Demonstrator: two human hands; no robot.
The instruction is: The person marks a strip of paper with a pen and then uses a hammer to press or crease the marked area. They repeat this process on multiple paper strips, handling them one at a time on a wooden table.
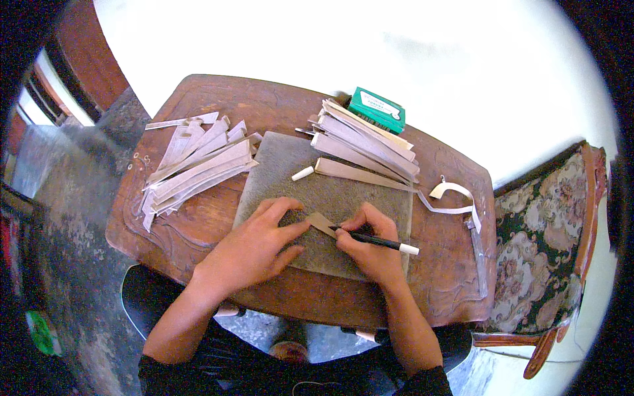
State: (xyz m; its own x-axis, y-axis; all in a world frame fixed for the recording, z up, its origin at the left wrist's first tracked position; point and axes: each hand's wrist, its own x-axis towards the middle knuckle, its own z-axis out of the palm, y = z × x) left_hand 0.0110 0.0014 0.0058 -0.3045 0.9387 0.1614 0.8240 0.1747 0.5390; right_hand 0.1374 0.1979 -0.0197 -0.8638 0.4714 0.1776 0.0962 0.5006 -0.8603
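Note:
A small brown strip piece (321, 223) lies on the dark grey mat (271, 162) in front of me. My left hand (254, 244) has its fingers spread, and one fingertip touches the left end of that piece. In my right hand (375, 247) is a black marker (375, 239) with a white rear end; its tip meets the piece near the right end. Beyond my hands, a white marker cap (302, 173) rests on the mat, beside a pile of long, pale tapered strips (363, 148).
A second pile of pale strips (201, 165) spreads over the left of the carved wooden table (264, 96). Behind the right pile stands a green box (376, 109). A curled white strip (459, 198) lies at the right, near a floral-patterned chair (535, 244).

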